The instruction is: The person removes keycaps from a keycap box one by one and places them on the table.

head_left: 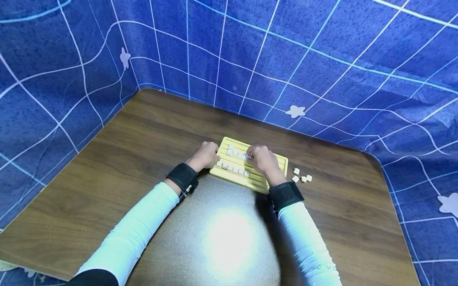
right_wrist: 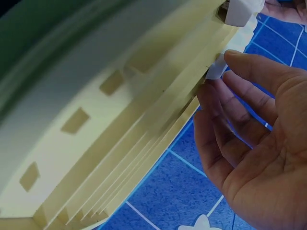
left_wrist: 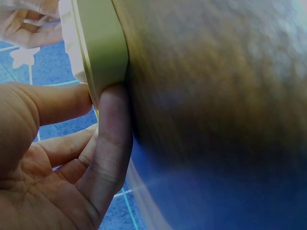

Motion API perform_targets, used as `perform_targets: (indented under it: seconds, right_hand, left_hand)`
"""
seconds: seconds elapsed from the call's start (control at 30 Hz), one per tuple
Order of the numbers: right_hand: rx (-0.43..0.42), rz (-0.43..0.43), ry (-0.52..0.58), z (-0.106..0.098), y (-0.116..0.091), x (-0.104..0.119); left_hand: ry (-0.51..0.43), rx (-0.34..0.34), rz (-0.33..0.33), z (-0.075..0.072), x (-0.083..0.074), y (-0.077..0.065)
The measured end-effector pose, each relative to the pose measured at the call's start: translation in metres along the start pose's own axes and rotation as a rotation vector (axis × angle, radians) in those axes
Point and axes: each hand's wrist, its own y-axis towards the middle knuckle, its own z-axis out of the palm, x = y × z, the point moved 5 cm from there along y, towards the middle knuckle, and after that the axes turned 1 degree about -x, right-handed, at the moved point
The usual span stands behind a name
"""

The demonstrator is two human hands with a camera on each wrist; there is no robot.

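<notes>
Nearest the camera, at lower left and lower right of the head view: pale sleeves [head_left: 141,224], running up to black wrist straps [head_left: 286,194]. Just right of centre, on a brown wood-grain table [head_left: 358,210]: a yellow slotted tray [head_left: 257,183], slanting down toward the right of the frame. Set in its grooves: an upper group of white keycap-like pieces [head_left: 234,153], partly covered by fingers at one end, plus a longer lower row [head_left: 230,167].

At the tray's left edge: left hand [head_left: 205,155], gripping, with thumb on the rim and a finger against the side wall, clearest in the left wrist view. Over the tray's upper right portion: right hand [head_left: 264,159], pinching a white piece [right_wrist: 216,71] between thumb and fingertips, other fingers loosely curled. Impossible to tell whether fully seated in the groove.

Just beyond the tray's right end: four loose pieces [head_left: 296,171], two of them close together. At lower centre, on the tabletop: a round white glare [head_left: 230,242]. Across the top and down both sides: blue cloth backdrop [head_left: 247,22], printed with wavy white and light-blue grid lines and pale stars [head_left: 295,111].
</notes>
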Motion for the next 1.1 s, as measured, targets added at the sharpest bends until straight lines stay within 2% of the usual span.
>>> perform_targets:
  seconds: [0.33,1.1]
  right_hand:
    - [0.013,0.007,-0.004,0.0051,0.0002,-0.0008]
    - [0.009,0.001,-0.015,0.003,-0.0011,0.0001]
  left_hand:
    - [-0.019,-0.005,-0.004,0.0021,0.0003,-0.0007]
    - [-0.003,0.007,-0.001,0.0004,0.0004,0.0011]
